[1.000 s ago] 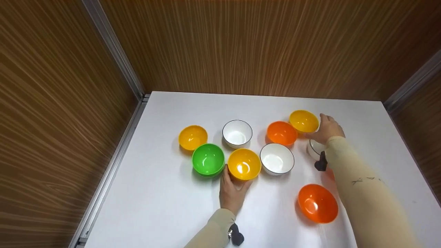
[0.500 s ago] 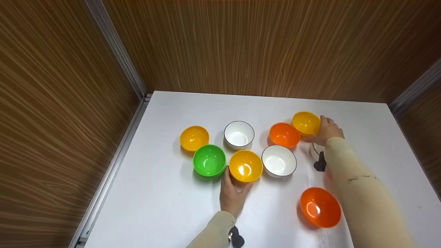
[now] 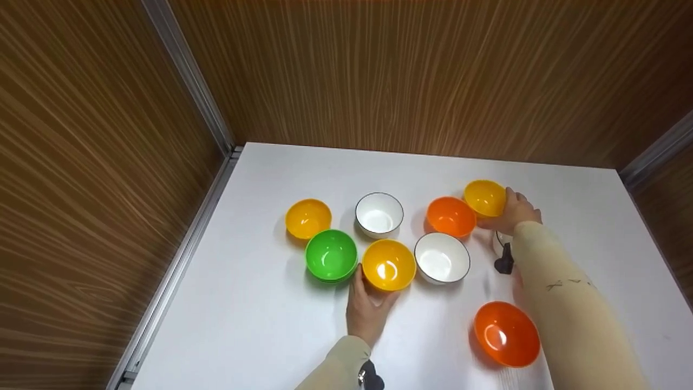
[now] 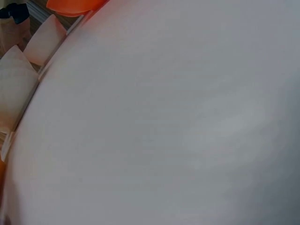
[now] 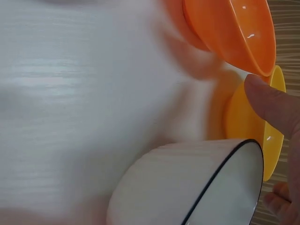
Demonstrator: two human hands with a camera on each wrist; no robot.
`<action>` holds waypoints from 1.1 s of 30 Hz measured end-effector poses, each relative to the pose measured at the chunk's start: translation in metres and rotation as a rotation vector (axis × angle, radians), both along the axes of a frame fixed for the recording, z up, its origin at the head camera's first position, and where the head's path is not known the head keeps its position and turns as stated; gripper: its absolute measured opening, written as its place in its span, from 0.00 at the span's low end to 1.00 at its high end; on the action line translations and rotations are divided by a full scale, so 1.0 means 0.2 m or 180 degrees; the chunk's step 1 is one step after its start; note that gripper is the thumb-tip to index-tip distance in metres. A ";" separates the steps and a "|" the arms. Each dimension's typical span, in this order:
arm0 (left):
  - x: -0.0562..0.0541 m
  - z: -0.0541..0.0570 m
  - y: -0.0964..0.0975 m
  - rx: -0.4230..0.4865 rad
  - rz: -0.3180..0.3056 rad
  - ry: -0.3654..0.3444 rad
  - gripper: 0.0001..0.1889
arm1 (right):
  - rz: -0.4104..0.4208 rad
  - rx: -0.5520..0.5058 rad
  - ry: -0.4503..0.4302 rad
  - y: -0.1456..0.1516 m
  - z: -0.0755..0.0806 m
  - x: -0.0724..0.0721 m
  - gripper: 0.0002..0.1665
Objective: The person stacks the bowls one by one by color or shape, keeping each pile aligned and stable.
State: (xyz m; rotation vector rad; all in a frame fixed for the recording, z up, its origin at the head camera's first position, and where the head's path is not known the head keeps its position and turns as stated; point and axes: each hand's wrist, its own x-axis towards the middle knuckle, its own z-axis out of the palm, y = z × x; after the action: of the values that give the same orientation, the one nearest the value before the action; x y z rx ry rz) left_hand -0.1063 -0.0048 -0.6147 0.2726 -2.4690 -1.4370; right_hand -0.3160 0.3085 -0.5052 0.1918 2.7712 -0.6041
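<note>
In the head view my left hand (image 3: 366, 311) holds the near side of a yellow bowl (image 3: 389, 265), thumb to its right and fingers to its left. My right hand (image 3: 513, 212) grips the right side of another yellow bowl (image 3: 485, 198) at the back right. In the right wrist view its thumb (image 5: 267, 101) lies against that bowl's outer wall. A green bowl (image 3: 331, 254) stands left of the left hand's bowl, and a white dark-rimmed bowl (image 3: 442, 258) on its right. An orange bowl (image 3: 451, 216) sits beside the right hand's bowl. All stand upright.
Another yellow bowl (image 3: 308, 219) and a white bowl (image 3: 379, 213) stand in the back row. A white bowl (image 5: 187, 183) is mostly hidden under the right wrist in the head view. Near the right forearm lies a tilted orange bowl (image 3: 507, 334). Wood-grain panels (image 3: 379, 76) enclose the white table (image 3: 243, 325).
My right hand has closed in on the back right yellow bowl, its fingers now against the side. The left hand keeps its hold. The whole head view has shifted slightly.
</note>
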 end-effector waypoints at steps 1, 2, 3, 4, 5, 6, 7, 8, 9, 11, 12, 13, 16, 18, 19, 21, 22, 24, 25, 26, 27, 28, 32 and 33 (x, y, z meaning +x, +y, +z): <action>0.00 0.00 0.00 -0.0008 -0.0004 0.0004 0.55 | 0.0000 -0.0001 -0.0005 0.00 -0.01 0.00 0.73; 0.01 0.00 0.00 -0.0021 -0.0008 0.0002 0.55 | 0.0019 0.0012 -0.0002 0.00 -0.01 0.00 0.73; 0.01 -0.01 0.00 -0.0033 -0.0011 0.0000 0.55 | 0.0026 0.0019 -0.0004 0.00 -0.01 0.00 0.73; 0.01 -0.01 0.00 -0.0042 -0.0015 0.0002 0.55 | 0.0029 0.0019 -0.0001 0.01 -0.02 0.00 0.73; 0.01 -0.01 0.00 -0.0039 -0.0018 0.0009 0.55 | 0.0030 0.0016 0.0008 0.01 -0.02 0.00 0.73; 0.01 -0.01 0.01 -0.0034 -0.0021 0.0014 0.55 | 0.0042 0.0016 0.0024 0.01 -0.02 0.00 0.72; 0.01 -0.01 0.01 -0.0033 -0.0018 0.0018 0.55 | 0.0061 0.0023 0.0053 0.01 -0.03 -0.01 0.71; 0.01 -0.01 0.01 -0.0035 -0.0013 0.0018 0.55 | 0.0070 0.0015 0.0070 0.01 -0.03 -0.01 0.71; 0.01 -0.01 0.01 -0.0031 -0.0010 0.0018 0.55 | 0.0069 -0.0001 0.0088 0.00 -0.03 -0.01 0.70; 0.01 0.00 0.01 -0.0031 -0.0003 0.0011 0.55 | 0.0082 -0.0018 0.0130 0.00 -0.03 -0.01 0.67; 0.01 0.00 0.00 -0.0034 0.0000 0.0012 0.55 | 0.0083 -0.0029 0.0139 0.00 -0.03 -0.01 0.66; 0.01 0.00 0.01 -0.0038 -0.0002 0.0016 0.55 | 0.0063 -0.0051 0.0137 0.00 -0.03 -0.01 0.66; 0.01 0.00 0.01 -0.0059 -0.0005 0.0042 0.55 | 0.0029 -0.0108 0.0112 0.01 -0.04 -0.01 0.65; 0.01 0.00 0.01 -0.0061 0.0006 0.0051 0.55 | -0.0012 -0.0183 0.0052 0.01 -0.04 -0.01 0.68; 0.01 0.00 0.01 -0.0050 0.0009 0.0041 0.55 | -0.0038 -0.0221 0.0024 0.01 -0.05 -0.01 0.69; 0.01 0.00 0.01 -0.0030 0.0017 0.0043 0.55 | -0.0062 -0.0284 -0.0033 0.02 -0.05 -0.02 0.71; 0.01 0.00 0.01 -0.0023 0.0021 0.0050 0.55 | -0.0091 -0.0323 -0.0072 0.02 -0.05 -0.02 0.73; 0.01 0.00 0.01 -0.0016 0.0024 0.0049 0.55 | -0.0124 -0.0378 -0.0107 0.02 -0.05 -0.02 0.73; 0.01 0.00 0.01 -0.0023 0.0021 0.0059 0.55 | -0.0126 -0.0390 -0.0107 0.02 -0.06 -0.02 0.71; 0.01 0.00 0.01 -0.0036 0.0017 0.0078 0.55 | -0.0128 -0.0404 -0.0109 0.02 -0.06 -0.02 0.70; 0.01 -0.01 0.01 -0.0050 0.0014 0.0090 0.54 | -0.0129 -0.0408 -0.0098 0.03 -0.06 -0.02 0.69; 0.01 -0.01 0.01 -0.0063 0.0006 0.0087 0.54 | -0.0110 -0.0385 -0.0076 0.03 -0.06 -0.02 0.67; 0.01 -0.01 0.00 -0.0083 -0.0035 0.0067 0.54 | -0.0051 -0.0277 0.0024 0.03 -0.08 -0.02 0.61; 0.01 -0.01 0.00 -0.0087 -0.0042 0.0062 0.54 | -0.0039 -0.0249 0.0051 0.03 -0.08 -0.02 0.60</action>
State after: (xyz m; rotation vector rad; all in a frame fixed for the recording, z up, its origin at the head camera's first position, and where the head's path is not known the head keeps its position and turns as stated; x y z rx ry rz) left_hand -0.1046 -0.0043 -0.6162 0.2363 -2.4774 -1.4034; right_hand -0.3202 0.3150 -0.5211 0.1877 2.7579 -0.7186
